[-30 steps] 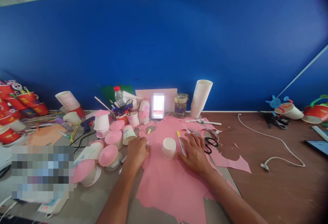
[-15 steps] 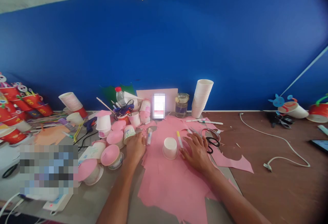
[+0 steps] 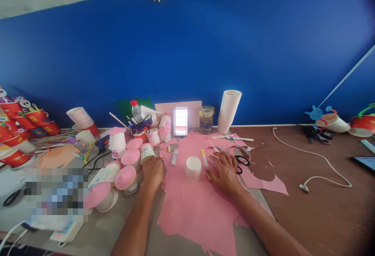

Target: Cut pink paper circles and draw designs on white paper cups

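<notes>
I am finding the brown-and-grey surface (image 3: 293, 217) bearing spread pink paper (image 3: 199, 213). The right grip (image 3: 224, 172) is lying open over the paper with its fingers spread; the left grip (image 3: 152, 170) is resting with fingers curled, and I cannot tell whether it is closing on anything. The patterned cup (image 3: 147, 153) is leaning just beyond the left grip. The white cup (image 3: 193, 167) is standing upside down between both grips, apart from each and nearer the right. Scissors (image 3: 242, 160) are lying just right of the right grip. The yellow-capped marker (image 3: 204, 159) is lying between white cup and right grip, its near end reaching the thumb. The glue stick (image 3: 174, 157) is lying between left grip and white cup.
</notes>
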The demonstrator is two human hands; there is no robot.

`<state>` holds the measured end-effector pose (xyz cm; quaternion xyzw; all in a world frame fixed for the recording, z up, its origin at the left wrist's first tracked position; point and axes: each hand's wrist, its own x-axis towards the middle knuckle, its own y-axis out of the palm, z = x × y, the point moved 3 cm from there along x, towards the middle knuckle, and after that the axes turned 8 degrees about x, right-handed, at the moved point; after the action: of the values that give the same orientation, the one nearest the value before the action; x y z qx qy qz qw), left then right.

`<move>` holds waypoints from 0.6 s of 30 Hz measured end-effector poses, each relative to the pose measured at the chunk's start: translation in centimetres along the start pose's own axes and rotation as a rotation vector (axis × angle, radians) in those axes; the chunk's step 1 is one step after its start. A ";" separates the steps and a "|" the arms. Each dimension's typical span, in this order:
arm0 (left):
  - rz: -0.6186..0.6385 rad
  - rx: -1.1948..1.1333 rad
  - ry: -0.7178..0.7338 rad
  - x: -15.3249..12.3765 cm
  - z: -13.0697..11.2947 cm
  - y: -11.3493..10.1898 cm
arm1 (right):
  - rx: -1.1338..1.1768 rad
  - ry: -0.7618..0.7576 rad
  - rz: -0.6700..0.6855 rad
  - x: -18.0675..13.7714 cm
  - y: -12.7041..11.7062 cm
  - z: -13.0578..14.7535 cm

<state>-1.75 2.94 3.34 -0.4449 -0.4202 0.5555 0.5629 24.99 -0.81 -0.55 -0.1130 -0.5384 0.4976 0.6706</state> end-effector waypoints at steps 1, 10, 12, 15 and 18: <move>-0.009 -0.001 0.000 0.0 0.0 -0.1 | 0.007 0.002 -0.005 0.0 -0.1 0.0; -0.010 -0.031 0.027 -0.4 -0.6 -0.7 | 0.023 0.018 -0.015 0.0 -0.3 0.0; -0.030 -0.040 0.022 -0.4 -0.6 -0.6 | 0.023 0.016 -0.020 0.0 -0.3 0.0; -0.089 -0.117 -0.010 -0.1 -0.4 -0.7 | 0.021 0.018 -0.023 -0.1 -0.3 0.0; -0.208 -0.279 -0.051 0.2 0.1 -1.1 | 0.032 0.023 -0.032 0.0 -0.4 0.0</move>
<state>-1.54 3.19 4.41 -0.4584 -0.5512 0.4418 0.5393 25.24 -0.98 -0.25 -0.0990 -0.5245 0.4940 0.6864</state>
